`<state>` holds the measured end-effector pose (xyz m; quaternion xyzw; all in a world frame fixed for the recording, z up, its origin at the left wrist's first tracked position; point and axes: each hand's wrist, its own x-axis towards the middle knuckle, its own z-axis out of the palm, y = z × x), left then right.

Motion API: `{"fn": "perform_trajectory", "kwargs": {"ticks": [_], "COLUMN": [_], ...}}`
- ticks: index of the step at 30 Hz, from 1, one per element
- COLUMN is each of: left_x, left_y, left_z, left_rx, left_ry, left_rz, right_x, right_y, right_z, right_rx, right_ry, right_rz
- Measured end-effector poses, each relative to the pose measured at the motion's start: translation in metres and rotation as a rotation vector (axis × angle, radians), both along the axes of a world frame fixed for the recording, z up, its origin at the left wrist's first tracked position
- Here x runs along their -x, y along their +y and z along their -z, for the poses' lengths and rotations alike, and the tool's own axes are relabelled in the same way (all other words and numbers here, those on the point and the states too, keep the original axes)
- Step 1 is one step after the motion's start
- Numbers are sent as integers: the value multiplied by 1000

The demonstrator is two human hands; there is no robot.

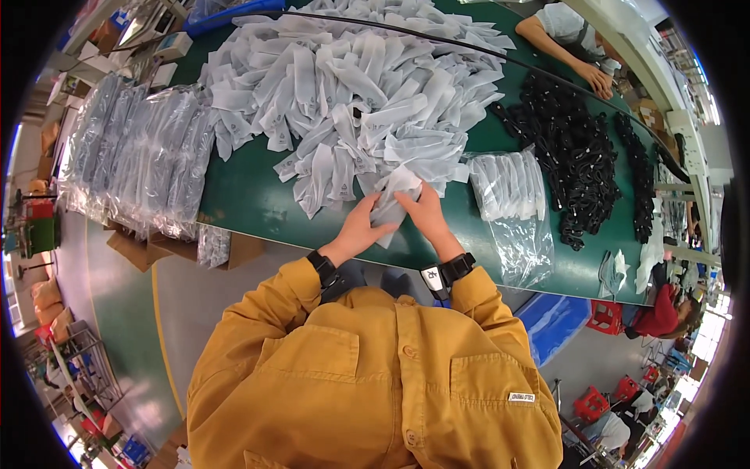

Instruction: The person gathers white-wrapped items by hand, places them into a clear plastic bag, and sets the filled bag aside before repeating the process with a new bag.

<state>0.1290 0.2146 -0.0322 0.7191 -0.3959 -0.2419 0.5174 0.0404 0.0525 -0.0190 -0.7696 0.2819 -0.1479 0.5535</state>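
Observation:
Between my two hands, close to the table's front edge, is a frosted white plastic sleeve bag [388, 209] with something greyish inside. My left hand [361, 227] grips its left side, thumb pointing inward. On the right side, my right hand [426, 209] pinches the upper part of the same bag. A big heap of similar frosted bags [367, 78] spreads over the table just beyond my hands. To the right of my right hand lies a clear plastic bag [512, 187] with several filled sleeves packed in its far half; its near half lies flat.
Filled clear packs [144, 156] are stacked at the left, above open cardboard boxes [183, 248]. Black cables [574, 148] are piled on the green table [266, 199] at the right. A co-worker's hands [598, 80] rest at the far right. A blue bin [551, 324] stands below the table edge.

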Motion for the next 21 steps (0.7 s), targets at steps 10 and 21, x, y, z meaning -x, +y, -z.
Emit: {"fn": "perform_trajectory", "kwargs": {"ticks": [10,21], "left_x": [-9,38], "left_y": [5,1], "left_z": [-29,-43], "left_rx": [-148,-25], "left_ry": [143,-50], "left_rz": [-62,321], "right_x": [82,103], "right_y": [-23,14], "right_z": [7,-44], "right_rx": [-442,59], "right_ry": [74,-4], "right_rz": [444,71]}}
